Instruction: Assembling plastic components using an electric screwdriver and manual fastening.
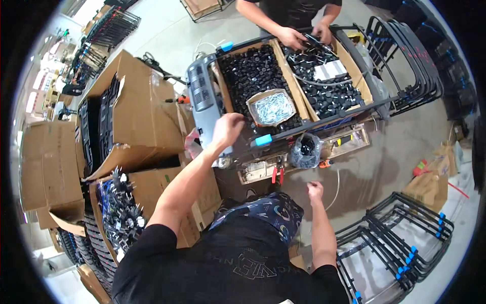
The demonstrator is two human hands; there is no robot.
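From my remote seat I see a long black frame around the left box of black knobs, with a tray of silver screws on top; left hand curled at its near-left corner, right hand loosely bent, nearer; I cannot tell if either holds anything; I'd pinch small parts lightly
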